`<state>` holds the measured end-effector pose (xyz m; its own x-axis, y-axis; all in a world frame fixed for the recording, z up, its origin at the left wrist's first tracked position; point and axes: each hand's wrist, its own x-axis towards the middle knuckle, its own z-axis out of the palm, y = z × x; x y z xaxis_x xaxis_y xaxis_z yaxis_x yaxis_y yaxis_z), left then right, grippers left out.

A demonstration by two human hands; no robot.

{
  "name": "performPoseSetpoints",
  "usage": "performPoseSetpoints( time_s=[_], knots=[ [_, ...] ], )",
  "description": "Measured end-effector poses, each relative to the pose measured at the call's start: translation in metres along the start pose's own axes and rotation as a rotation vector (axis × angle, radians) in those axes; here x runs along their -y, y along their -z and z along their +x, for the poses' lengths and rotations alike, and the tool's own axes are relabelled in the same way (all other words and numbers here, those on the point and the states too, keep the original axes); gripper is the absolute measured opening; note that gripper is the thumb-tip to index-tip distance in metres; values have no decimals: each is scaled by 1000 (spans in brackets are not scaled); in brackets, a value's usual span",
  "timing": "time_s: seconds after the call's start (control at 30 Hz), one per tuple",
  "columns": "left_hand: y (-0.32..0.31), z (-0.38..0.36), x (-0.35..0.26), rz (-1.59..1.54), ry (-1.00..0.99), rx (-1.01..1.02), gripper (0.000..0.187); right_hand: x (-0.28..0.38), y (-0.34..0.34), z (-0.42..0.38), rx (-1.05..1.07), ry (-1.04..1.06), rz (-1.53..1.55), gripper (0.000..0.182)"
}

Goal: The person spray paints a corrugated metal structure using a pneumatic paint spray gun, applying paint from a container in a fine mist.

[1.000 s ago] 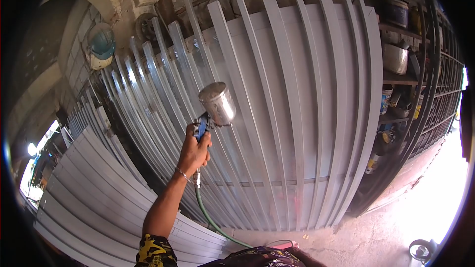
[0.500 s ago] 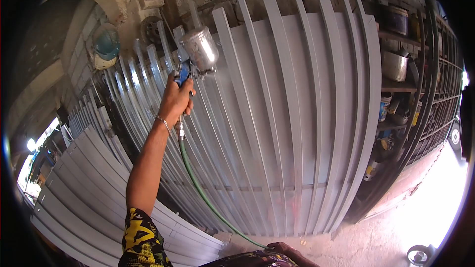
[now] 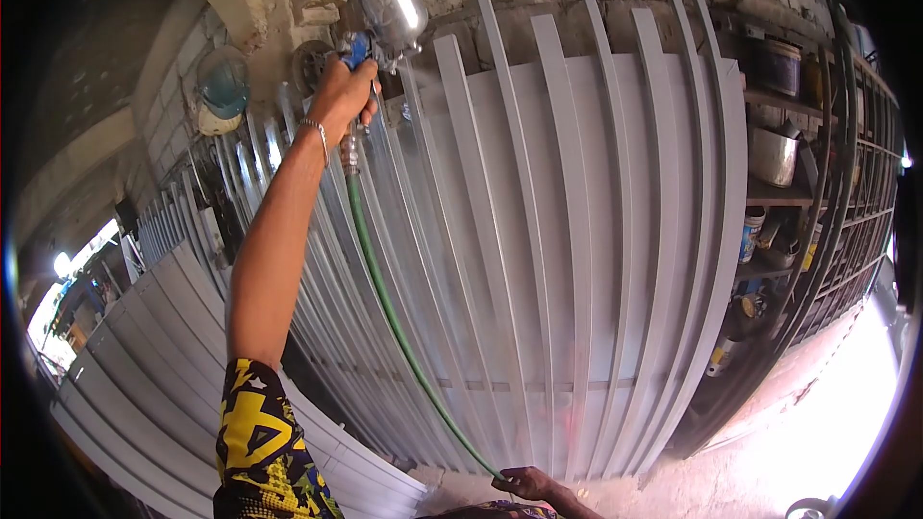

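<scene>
My left hand (image 3: 344, 96), raised at the upper left, is wrapped round the handle of a spray gun (image 3: 361, 48) with a shiny metal cup (image 3: 392, 10) on top. From the gun's base a green hose (image 3: 389, 312) hangs down in a curve to the bottom. Low in the view, my right hand (image 3: 524, 483) has its fingers closed round the hose. Behind them stands a large grey ribbed metal panel (image 3: 596, 231), with long upright bars projecting above its top edge. Bars at its left look shinier than those at the right.
More grey panels (image 3: 144, 356) lean at the lower left. A teal helmet (image 3: 223, 85) hangs on the wall. At the right, shelves (image 3: 777, 194) hold cans and pots beside a metal grille (image 3: 865, 173). A wheel (image 3: 810, 508) shows at the lower right.
My left hand and the spray gun have moved up in the view, with more hose showing below. My right hand sits slightly further left. The panel appears a little lower and further right.
</scene>
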<state>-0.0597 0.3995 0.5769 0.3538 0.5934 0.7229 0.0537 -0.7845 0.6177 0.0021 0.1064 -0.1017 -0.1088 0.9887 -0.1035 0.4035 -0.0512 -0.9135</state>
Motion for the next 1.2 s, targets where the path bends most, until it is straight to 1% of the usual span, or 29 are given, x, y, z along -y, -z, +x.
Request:
performPoseSetpoints(
  time_s=[0.07, 0.1, 0.2, 0.33, 0.43, 0.57, 0.73, 0.83, 0.97, 1.07, 1.13, 1.2],
  knots=[
    [2, 13, -13, 12, -20, -18, 19, 15, 8, 2, -6, -3, -23, 45],
    [1, 16, -21, 8, -22, -56, 20, 23, 12, 1, -19, 20, -25, 44],
    [6, 35, -37, 34, -57, -76, 21, 40, 22, 2, -60, 85, -31, 44],
    [14, 50, -61, 12, -49, -73, 22, 57, 34, 2, -101, 159, -36, 42],
    [25, 67, -69, 46, -51, -19, 22, 69, 42, 0, -121, 178, -47, 41],
    [30, 67, -82, 83, -64, 8, 22, 76, 48, 0, -135, 217, -73, 41],
    [28, 70, -78, 68, -80, 17, 21, 76, 49, -1, -125, 229, -78, 43],
    [23, 59, -80, 57, -65, -21, 22, 75, 48, -3, -125, 225, -66, 44],
    [27, 59, -66, 89, 0, -33, 25, 68, 46, -4, -98, 173, -71, 43],
    [29, 47, -56, 66, 21, -21, 23, 62, 43, -6, -118, 226, -77, 33],
    [28, 40, -51, 11, 20, -10, 23, 64, 44, -10, -92, 199, -75, 33],
    [26, 36, -47, 19, 12, -19, 23, 61, 43, -10, -89, 200, -77, 33]
  ],
)
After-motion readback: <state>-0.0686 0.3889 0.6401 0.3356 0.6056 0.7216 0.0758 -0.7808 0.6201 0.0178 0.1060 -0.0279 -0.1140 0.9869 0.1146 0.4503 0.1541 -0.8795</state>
